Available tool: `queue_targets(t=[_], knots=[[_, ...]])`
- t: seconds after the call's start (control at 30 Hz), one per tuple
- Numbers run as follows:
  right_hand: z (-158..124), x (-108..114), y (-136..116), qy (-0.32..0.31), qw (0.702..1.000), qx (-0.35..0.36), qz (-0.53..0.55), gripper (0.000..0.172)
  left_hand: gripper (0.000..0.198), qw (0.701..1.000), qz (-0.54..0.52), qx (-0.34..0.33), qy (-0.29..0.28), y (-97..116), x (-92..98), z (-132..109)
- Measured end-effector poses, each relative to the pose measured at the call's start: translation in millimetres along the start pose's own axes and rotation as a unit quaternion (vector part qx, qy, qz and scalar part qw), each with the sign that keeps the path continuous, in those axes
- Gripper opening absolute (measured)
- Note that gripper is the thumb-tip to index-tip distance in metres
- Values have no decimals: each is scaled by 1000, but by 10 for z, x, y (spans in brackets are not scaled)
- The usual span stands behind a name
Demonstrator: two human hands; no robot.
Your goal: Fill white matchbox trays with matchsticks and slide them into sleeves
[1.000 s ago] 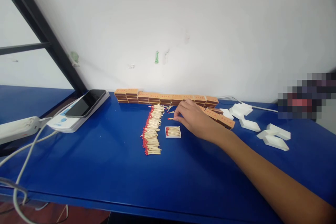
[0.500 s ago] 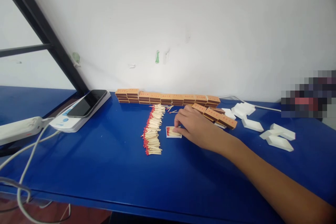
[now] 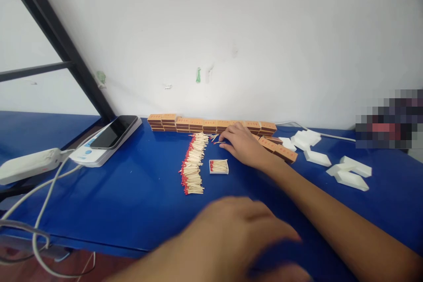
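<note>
My right hand (image 3: pixel 243 145) reaches to the far side of the blue table (image 3: pixel 139 202), its fingertips pinched together on a loose match (image 3: pixel 218 142) beside the row of orange matchbox sleeves (image 3: pixel 198 124). Just in front of it lies a small white tray (image 3: pixel 218 167) holding matches with red heads. A long heap of matches (image 3: pixel 193 165) lies to the tray's left. My left hand (image 3: pixel 238 233) is low in the foreground over the table's near edge. It is smeared by motion, so its fingers do not read clearly, and I see nothing in it.
More orange sleeves (image 3: pixel 277 149) lie at an angle behind my right wrist. Several empty white trays (image 3: pixel 343 172) are scattered at the right. A phone rests on a white device (image 3: pixel 109 139) at the left, with a power strip (image 3: pixel 28 165) and cables (image 3: pixel 39 216). A black frame (image 3: pixel 62 48) leans at the wall.
My right hand has left the white tray and moved back to the loose matches by the sleeve row. My left hand has come into view at the bottom.
</note>
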State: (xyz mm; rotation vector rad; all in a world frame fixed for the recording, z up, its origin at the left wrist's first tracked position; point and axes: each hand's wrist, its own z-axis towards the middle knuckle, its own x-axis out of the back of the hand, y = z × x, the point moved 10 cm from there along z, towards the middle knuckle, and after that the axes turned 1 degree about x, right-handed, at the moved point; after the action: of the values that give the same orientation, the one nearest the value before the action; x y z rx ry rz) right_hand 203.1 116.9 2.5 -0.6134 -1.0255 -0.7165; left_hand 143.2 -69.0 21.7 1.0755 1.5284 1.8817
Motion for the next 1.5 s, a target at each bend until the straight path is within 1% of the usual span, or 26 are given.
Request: queue_targets(t=[0.03,0.07,0.1,0.13,0.2,0.27,0.33,0.4,0.5,0.6,0.7,0.83,0.9,1.0,1.13,1.23,1.37,1.5], knots=[[12,-18,-2,-3,1000,-4,1,11,37,991,126,5,50,33,304,9],[21,-36,1,-8,1000,-8,-1,11,32,974,213,5,83,72,560,17],[27,-51,6,-12,1000,-12,-5,12,29,957,265,4,116,103,801,25],[30,-63,9,-18,1000,-14,-10,12,28,941,307,4,139,116,1003,39],[24,-76,6,-29,999,-12,-19,12,28,912,382,12,148,77,1280,102],[5,-65,-7,-35,999,-5,-27,14,34,887,444,5,127,16,1401,199],[-26,-26,-15,-34,999,-3,-36,17,44,872,481,1,95,-70,1426,295],[-60,32,-23,-26,999,-4,-40,19,54,864,498,-1,70,-153,1407,360],[-92,102,-45,-12,1000,-2,-28,21,60,864,499,1,64,-256,1384,388],[-79,93,-82,-14,1000,13,-21,18,57,868,491,5,74,-341,1392,368],[-52,6,-96,-38,998,28,-31,16,46,875,478,11,75,-421,1402,352],[-35,-39,-41,-40,998,22,-37,9,33,876,475,1,81,-479,1400,348],[-37,-61,-31,-45,998,25,-40,8,32,874,478,-5,85,-496,1396,346],[-48,-82,-31,-52,997,27,-48,13,32,873,480,-3,90,-521,1403,338],[-86,-32,-53,-46,996,21,-76,16,33,871,480,-6,99,-517,1417,321],[-133,61,-114,-38,997,22,-63,20,34,869,483,-14,105,-514,1423,316],[-200,173,-281,-31,999,36,-3,22,35,865,488,-14,112,-535,1451,317],[-257,147,-515,-53,997,62,9,19,35,861,494,-19,119,-525,1458,309]])
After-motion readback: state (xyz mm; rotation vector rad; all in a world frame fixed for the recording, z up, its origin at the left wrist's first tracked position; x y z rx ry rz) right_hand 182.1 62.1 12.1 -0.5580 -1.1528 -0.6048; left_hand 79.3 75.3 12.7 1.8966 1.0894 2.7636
